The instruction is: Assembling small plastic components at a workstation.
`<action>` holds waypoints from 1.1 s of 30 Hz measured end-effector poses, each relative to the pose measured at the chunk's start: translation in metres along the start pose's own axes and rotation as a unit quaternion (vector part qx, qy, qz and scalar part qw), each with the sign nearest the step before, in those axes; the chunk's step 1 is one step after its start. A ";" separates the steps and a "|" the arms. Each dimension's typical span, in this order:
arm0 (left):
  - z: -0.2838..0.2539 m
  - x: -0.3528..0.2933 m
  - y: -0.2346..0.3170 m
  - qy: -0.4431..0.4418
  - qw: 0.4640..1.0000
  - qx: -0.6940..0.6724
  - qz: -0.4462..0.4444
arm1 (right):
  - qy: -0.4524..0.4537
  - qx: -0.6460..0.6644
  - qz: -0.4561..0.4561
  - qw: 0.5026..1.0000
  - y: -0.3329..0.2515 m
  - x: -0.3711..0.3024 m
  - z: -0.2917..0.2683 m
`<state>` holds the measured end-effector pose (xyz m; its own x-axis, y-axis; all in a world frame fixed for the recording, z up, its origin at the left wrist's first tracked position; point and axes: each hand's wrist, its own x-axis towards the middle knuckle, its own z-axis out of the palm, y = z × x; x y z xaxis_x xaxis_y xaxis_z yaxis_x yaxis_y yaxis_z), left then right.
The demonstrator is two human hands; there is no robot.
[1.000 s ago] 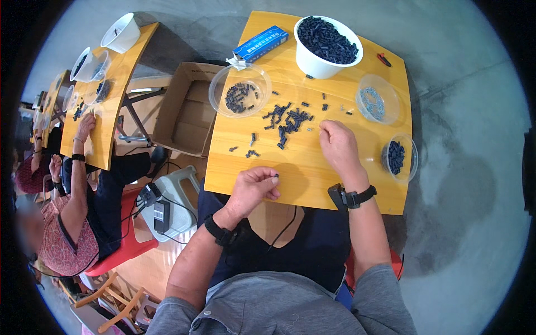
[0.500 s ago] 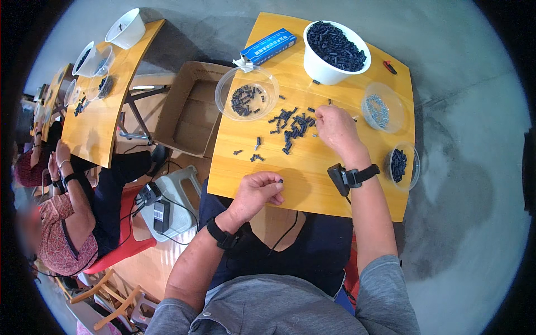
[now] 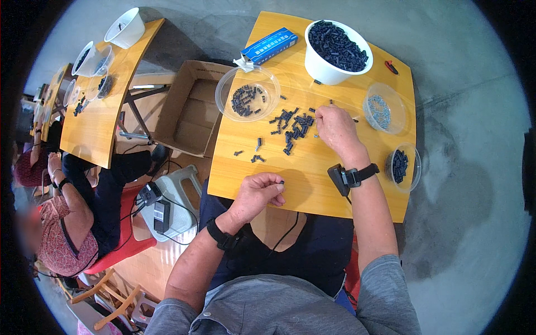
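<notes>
Markings: the blue carton point(image 3: 269, 47) at the far edge of the worktop point(image 3: 229, 173) carries pale printed characters along its side; its near-left end shows torn white material. The black power adapter point(image 3: 162, 216) on the grey stool point(image 3: 181, 215) bears a light label, its print too small to read. The cardboard box point(image 3: 184, 120) on the floor has faint print on its upper flap.

Surface: the worktop is yellow wood-grain with a bowed outline. Loose black parts point(image 3: 298, 127) lie in a pile near its middle, with a few strays around it. Beyond the pile stands a white tub point(image 3: 324, 71) full of black parts. A clear tub at left point(image 3: 270, 104) holds dark pieces; at right, one clear tub point(image 3: 395, 103) holds small silvery pieces and a nearer round tub point(image 3: 415, 167) holds black ones. A red-and-black tool point(image 3: 391, 67) lies by the far right edge.

Hands: the left hand point(image 3: 259, 191) pinches a small black piece point(image 3: 282, 182) above the near edge. The right hand point(image 3: 338, 127) is curled at the pile's right side; whether it grips anything cannot be told.

Room: smooth grey concrete floor point(image 3: 463, 184); at left, a co-worker point(image 3: 67, 223) sits at a second table point(image 3: 95, 139).
</notes>
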<state>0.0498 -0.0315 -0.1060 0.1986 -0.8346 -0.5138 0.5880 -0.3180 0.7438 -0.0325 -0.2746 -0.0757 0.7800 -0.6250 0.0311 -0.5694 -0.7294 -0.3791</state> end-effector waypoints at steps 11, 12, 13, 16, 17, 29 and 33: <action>0.004 -0.002 -0.002 0.019 0.999 0.012 0.025 | 0.098 0.062 -0.044 0.992 0.011 -0.009 0.001; 0.003 -0.004 -0.003 0.031 0.999 0.010 0.041 | 0.095 0.068 -0.044 0.992 0.006 -0.012 -0.002; 0.003 -0.006 -0.004 0.036 0.999 0.012 0.039 | 0.086 0.157 -0.017 0.984 0.003 -0.018 -0.006; 0.011 -0.011 -0.003 0.060 0.996 0.001 0.072 | 0.011 0.313 0.050 0.948 -0.020 -0.042 -0.030; 0.014 -0.016 0.000 0.052 0.994 0.012 0.091 | -0.052 0.374 0.087 0.922 -0.028 -0.052 -0.038; 0.048 -0.058 0.029 -0.021 0.981 0.071 0.180 | -0.118 0.442 -0.060 0.887 -0.081 -0.125 -0.075; 0.054 -0.069 0.030 -0.031 0.976 0.083 0.201 | -0.127 0.388 -0.083 0.909 -0.089 -0.133 -0.089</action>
<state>0.0109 -0.0076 -0.0250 0.3372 -0.9306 -0.1427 0.3361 -0.0226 0.9415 -0.1089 -0.1517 0.0364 0.9296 -0.3673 -0.0303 -0.1608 -0.3303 -0.9301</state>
